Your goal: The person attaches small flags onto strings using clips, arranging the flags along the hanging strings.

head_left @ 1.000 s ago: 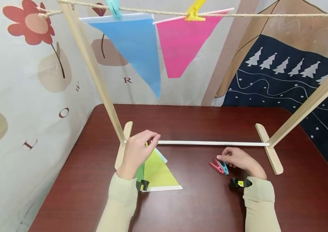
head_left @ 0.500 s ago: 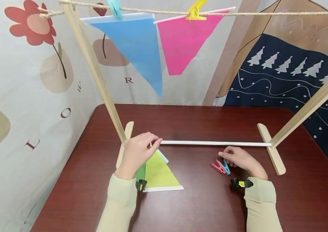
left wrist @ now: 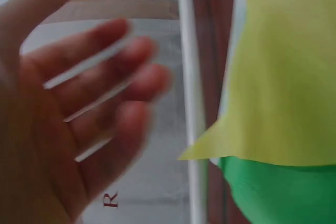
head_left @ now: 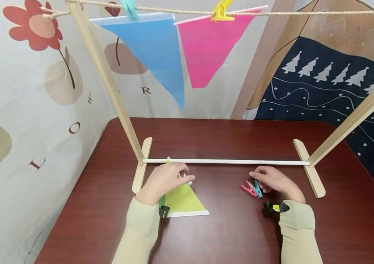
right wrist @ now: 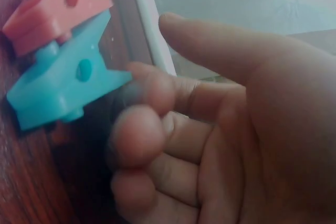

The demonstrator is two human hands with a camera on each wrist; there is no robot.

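My left hand [head_left: 165, 181] hovers over paper pennants at the left of the table. Nothing is between its spread fingers in the left wrist view, where the yellow-green pennant [left wrist: 289, 77] lies apart from them. Under that sheet shows a green pennant [left wrist: 278, 192]; in the head view the hand hides part of the pile. At the right, my right hand [head_left: 274, 181] is beside a blue clothespin [head_left: 258, 190] and a red clothespin [head_left: 248, 189], which lie side by side. Its fingers curl loosely, thumb apart, with fingertips right at the blue clothespin's handle in the right wrist view.
A wooden stand with a left post [head_left: 109, 86], a right post [head_left: 352, 119] and a white crossbar [head_left: 226, 161] spans the table [head_left: 220, 234]. From its rope [head_left: 322, 13] hang a blue pennant [head_left: 160, 55] and a pink pennant [head_left: 210, 51], held by clothespins.
My left hand has come down and slightly right, nearer the person, uncovering the crossbar's left end. The right hand has shifted a little off the clothespins, which stay put.
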